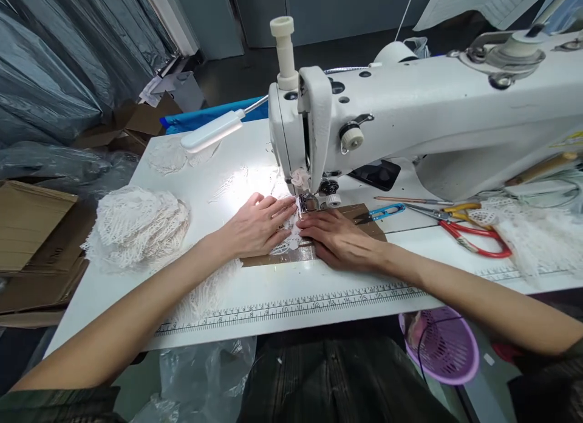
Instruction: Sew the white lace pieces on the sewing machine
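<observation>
A white sewing machine (387, 107) stands on the white table. Under its needle area lies a piece of white lace (288, 243), partly covered by both hands. My left hand (257, 225) rests flat on the lace, left of the presser foot (306, 204), with its fingers spread. Just right of the foot, my right hand (341, 237) lies palm down with its fingers extended over the lace's edge. Brown board (268, 261) shows beneath the work. A stack of white lace pieces (141, 225) sits at the table's left, and more lace (204, 295) hangs near the front edge.
Blue thread snips (387, 211), red-handled scissors (476, 239) and yellow-handled scissors (460, 211) lie to the right, beside more lace (542, 231). A phone (378, 174) is under the machine arm. A white lamp (213, 131) reaches over the back left. Below hangs a purple basket (449, 347).
</observation>
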A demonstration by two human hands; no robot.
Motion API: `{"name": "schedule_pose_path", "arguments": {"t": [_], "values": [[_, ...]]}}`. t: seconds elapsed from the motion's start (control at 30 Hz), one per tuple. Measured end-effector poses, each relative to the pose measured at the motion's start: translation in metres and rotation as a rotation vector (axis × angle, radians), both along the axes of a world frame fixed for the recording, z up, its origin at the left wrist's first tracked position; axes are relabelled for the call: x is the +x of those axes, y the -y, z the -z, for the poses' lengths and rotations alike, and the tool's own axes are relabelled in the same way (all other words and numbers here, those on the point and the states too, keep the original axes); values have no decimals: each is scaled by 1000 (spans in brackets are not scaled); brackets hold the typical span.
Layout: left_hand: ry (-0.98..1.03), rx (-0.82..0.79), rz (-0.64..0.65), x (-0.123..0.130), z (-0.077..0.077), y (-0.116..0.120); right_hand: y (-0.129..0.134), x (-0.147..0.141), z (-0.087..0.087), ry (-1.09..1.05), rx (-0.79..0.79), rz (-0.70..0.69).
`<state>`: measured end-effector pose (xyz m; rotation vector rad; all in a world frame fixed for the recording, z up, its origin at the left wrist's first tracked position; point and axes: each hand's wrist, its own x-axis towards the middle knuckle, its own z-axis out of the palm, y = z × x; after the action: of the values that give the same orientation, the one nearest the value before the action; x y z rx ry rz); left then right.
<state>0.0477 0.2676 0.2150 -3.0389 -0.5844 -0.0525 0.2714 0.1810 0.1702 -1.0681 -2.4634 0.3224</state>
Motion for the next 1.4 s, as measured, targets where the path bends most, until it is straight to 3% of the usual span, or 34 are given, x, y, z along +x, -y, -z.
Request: {"name": "schedule_pose_path", "arguments": {"t": [0.1, 0.27, 0.33, 0.43, 0.6, 0.7, 0.8, 0.9, 1.13, 1.3, 1.4], "values": [[37, 44, -65, -5, -1, 7, 25, 19, -3, -85, -47, -51], [236, 90, -104, -23, -5, 5, 64, 34, -22, -283, -247, -300], [286, 93, -93, -21, -4, -1, 57, 32, -27, -344, -223, -233], [273, 81, -59, -5, 1, -11, 26, 20, -23, -329, -69, -65], [144, -9, -6, 11, 9, -14, -8, 3, -5, -87, 25, -86], [185, -69, -70, 6, 10, -4, -7, 3, 0, -80, 27, -81], [255, -140, -224, 3, 9, 2, -2, 4, 2, -101, 29, -79], [247, -114, -340, 8, 9, -1, -1, 4, 1, -94, 20, -70], [290, 23, -232, 18, 7, -4, -1, 3, -2, -86, 24, -62], [353, -152, -341, 20, 7, -6, 0, 2, 0, -108, 36, -35], [414, -75, -340, 14, 1, -4, -1, 5, -2, -155, -10, -34]]}}
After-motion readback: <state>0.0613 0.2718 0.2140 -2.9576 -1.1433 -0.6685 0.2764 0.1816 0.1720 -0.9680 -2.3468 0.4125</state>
